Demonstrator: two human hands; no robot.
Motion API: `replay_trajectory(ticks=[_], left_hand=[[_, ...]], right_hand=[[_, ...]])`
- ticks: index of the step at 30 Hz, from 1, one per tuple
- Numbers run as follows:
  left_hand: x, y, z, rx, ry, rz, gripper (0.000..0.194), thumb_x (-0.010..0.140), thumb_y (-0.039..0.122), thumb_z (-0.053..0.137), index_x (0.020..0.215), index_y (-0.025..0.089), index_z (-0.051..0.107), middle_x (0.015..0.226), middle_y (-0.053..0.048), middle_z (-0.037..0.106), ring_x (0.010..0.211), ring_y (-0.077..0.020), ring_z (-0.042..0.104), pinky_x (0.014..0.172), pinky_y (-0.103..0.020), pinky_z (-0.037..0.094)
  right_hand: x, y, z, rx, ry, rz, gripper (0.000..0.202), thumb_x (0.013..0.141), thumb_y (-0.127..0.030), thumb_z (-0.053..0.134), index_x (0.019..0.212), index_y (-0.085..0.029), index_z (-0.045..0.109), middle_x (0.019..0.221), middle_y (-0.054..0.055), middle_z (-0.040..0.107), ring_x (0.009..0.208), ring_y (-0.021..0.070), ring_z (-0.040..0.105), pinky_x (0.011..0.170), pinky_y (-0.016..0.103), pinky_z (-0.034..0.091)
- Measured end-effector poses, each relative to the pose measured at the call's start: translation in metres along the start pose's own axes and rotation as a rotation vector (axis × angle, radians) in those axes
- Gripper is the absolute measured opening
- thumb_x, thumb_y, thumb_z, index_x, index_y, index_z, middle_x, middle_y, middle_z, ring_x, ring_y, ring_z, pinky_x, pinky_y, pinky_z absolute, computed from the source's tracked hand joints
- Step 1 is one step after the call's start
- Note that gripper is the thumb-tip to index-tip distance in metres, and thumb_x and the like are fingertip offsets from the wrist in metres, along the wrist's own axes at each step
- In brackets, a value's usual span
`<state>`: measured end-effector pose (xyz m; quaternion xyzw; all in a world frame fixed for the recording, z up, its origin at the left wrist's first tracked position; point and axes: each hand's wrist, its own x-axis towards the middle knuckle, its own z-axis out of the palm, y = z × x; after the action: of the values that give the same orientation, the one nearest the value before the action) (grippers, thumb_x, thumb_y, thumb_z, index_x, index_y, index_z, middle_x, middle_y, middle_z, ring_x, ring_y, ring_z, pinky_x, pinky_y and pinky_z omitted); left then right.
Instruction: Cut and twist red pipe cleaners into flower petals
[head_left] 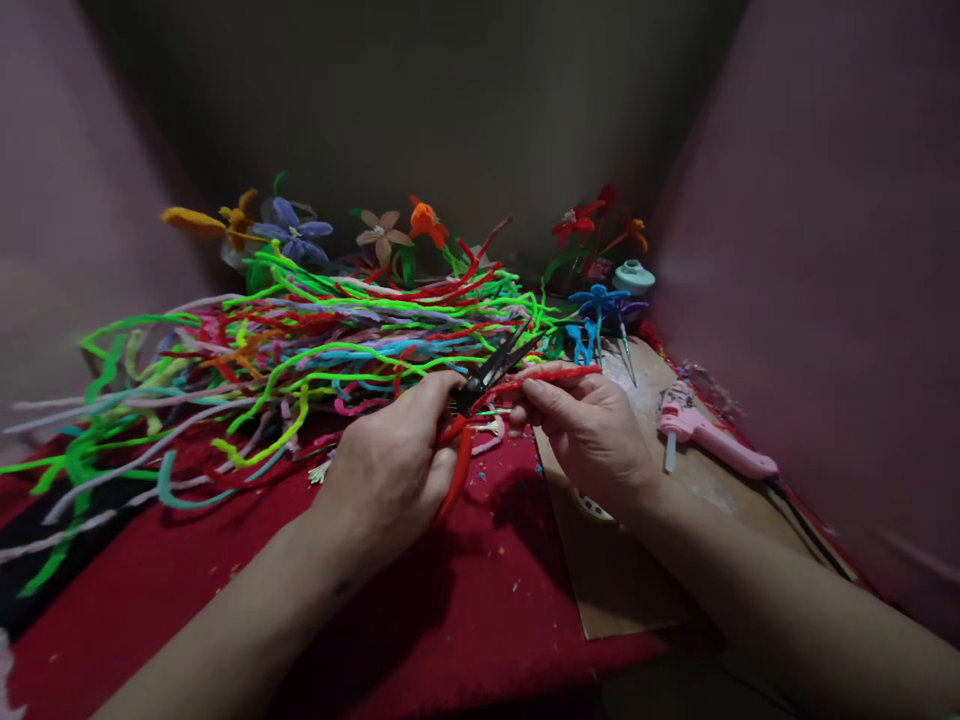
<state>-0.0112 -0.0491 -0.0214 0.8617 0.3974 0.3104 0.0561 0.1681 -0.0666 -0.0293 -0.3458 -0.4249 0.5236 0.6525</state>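
Observation:
My left hand (390, 465) is closed round scissors with red handles (459, 478) and dark blades (496, 368), which point up and to the right with a gap between them. In my right hand (592, 425) a red pipe cleaner piece (564, 374) is pinched between thumb and fingers. Its left end lies close by the scissors; whether the blades touch it I cannot tell. Just behind both hands spreads a big heap of pipe cleaners (360, 335) in green, red, lilac, blue and other colours.
A pink glue gun (709, 435) lies on a brown board (600, 600) at the right. Pipe cleaner flowers, among them a purple one (294, 230) and an orange one (427, 222), stand along the back. Small scraps dot the red cloth (480, 620). Walls rise on both sides.

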Motion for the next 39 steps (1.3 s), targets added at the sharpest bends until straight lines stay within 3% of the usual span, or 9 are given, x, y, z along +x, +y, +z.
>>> replay_trajectory(ticks=[4,7,13,25,33,39], left_hand=[[0.001,-0.001,0.001,0.127,-0.161,0.022,0.042,0.078,0.013,0.040,0.119,0.011,0.046,0.105,-0.014,0.062,0.091,-0.0243,0.061,0.078,-0.035,0.049],[0.001,-0.003,0.003,0.176,-0.202,0.013,0.041,0.080,0.015,0.039,0.120,0.010,0.045,0.104,-0.015,0.062,0.091,-0.0251,0.060,0.078,-0.037,0.049],[-0.001,-0.007,0.004,0.218,-0.240,0.022,0.038,0.082,0.012,0.036,0.118,0.012,0.045,0.105,-0.014,0.060,0.091,-0.0248,0.059,0.078,-0.038,0.049],[-0.001,-0.005,0.007,0.224,-0.224,0.042,0.031,0.088,0.019,0.030,0.114,0.013,0.046,0.098,-0.012,0.059,0.090,-0.0250,0.058,0.077,-0.038,0.049],[-0.001,-0.002,0.004,0.212,-0.270,-0.009,0.027,0.088,0.020,0.030,0.107,0.016,0.049,0.093,-0.010,0.059,0.087,-0.0239,0.059,0.076,-0.037,0.048],[0.000,0.002,0.003,0.163,-0.288,-0.029,0.032,0.087,0.019,0.030,0.113,0.014,0.048,0.093,-0.011,0.059,0.086,-0.0246,0.059,0.076,-0.039,0.048]], right_hand=[[0.002,-0.005,-0.001,-0.023,0.015,-0.039,0.008,0.070,-0.022,0.070,0.075,-0.017,0.066,0.069,0.000,0.066,0.059,0.0106,0.060,0.061,0.026,0.051],[0.004,-0.007,-0.001,-0.013,0.009,-0.056,0.007,0.069,-0.021,0.070,0.074,-0.017,0.067,0.067,0.000,0.066,0.058,0.0104,0.059,0.060,0.026,0.050],[0.005,-0.006,-0.002,0.003,-0.020,-0.067,0.004,0.068,-0.018,0.069,0.071,-0.018,0.067,0.066,0.000,0.066,0.056,0.0103,0.059,0.059,0.026,0.050],[0.007,-0.007,-0.001,0.081,0.004,0.066,0.010,0.062,-0.020,0.072,0.067,-0.015,0.066,0.059,0.000,0.063,0.051,0.0097,0.058,0.049,0.022,0.050],[0.008,-0.004,-0.002,0.046,0.007,0.016,0.006,0.066,-0.019,0.071,0.069,-0.017,0.067,0.063,-0.001,0.065,0.053,0.0099,0.060,0.054,0.024,0.052],[0.008,-0.002,-0.002,0.059,0.039,0.002,0.004,0.065,-0.016,0.070,0.066,-0.016,0.066,0.060,-0.001,0.064,0.051,0.0092,0.058,0.053,0.024,0.051]])
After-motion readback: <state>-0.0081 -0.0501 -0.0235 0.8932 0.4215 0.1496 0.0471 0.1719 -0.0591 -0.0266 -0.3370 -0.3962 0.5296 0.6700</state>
